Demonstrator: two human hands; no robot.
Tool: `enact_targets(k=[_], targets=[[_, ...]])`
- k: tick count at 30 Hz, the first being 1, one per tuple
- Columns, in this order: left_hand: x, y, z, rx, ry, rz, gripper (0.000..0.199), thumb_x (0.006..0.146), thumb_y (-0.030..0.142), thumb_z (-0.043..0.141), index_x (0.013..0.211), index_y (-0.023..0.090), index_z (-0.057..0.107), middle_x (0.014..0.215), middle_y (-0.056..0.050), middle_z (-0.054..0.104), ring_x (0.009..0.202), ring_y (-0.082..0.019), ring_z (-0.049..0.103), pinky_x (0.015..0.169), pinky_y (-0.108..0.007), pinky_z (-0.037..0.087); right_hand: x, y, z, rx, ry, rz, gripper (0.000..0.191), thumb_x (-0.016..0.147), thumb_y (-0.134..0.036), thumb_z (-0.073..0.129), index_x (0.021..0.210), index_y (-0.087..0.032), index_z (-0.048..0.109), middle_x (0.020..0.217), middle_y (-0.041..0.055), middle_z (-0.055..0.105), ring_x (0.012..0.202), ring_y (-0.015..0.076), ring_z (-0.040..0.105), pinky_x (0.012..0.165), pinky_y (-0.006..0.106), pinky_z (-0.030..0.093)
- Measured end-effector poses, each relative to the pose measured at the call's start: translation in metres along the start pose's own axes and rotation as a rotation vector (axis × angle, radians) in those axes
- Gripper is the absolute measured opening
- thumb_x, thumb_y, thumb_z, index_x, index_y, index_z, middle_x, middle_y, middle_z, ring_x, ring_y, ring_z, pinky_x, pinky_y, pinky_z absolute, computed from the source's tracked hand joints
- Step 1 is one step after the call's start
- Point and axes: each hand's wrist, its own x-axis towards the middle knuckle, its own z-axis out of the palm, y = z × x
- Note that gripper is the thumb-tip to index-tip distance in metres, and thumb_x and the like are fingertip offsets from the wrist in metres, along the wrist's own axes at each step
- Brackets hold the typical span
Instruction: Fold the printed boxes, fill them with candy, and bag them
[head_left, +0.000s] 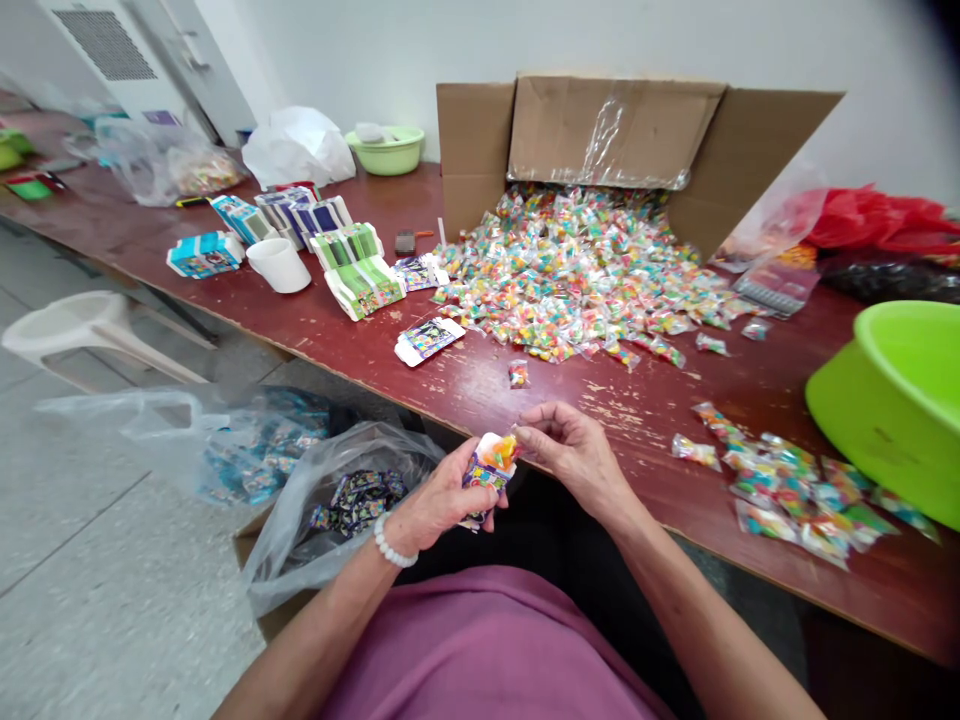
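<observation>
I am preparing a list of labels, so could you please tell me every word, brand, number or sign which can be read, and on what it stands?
No text can be read with certainty.
Small box in the left hand: colourful print, partly covered, too blurred.
Loose box on the table: print too small.
Blue box: too small and blurred.
Candy heap: no legible lettering.
</observation>
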Motion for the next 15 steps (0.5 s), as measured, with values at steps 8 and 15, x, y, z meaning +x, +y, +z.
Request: enact_targets(k=[8, 15], targets=[[0.009, -0.015, 0.0, -0.356, 0.084, -0.09, 0.063, 0.089, 0.07, 0.038, 0.101, 0.012, 0.062, 0.072, -0.01, 0.07, 0.049, -0.016, 0.064, 0.046, -0.024, 0.046, -0.006, -0.006, 0.003, -0.066, 0.01, -0.09, 0.027, 0.082, -0.044, 0.068, 0.092, -0.019, 0.071, 0.083, 0.0019, 0.069, 0.071, 0.0141, 0.058, 0.067, 0.027, 0.045], [0.009, -0.013, 0.011, -0.301, 0.19, 0.042, 0.047, 0.086, 0.057, 0.059, 0.101, 0.012, 0.063, 0.071, -0.007, 0.069, 0.05, -0.016, 0.063, 0.045, -0.024, 0.05, -0.013, 0.008, 0.011, 0.117, -0.201, 0.131, 0.039, 0.074, -0.049, 0.076, 0.096, -0.018, 0.068, 0.08, 0.0003, 0.068, 0.061, 0.0104, 0.057, 0.057, 0.023, 0.042]])
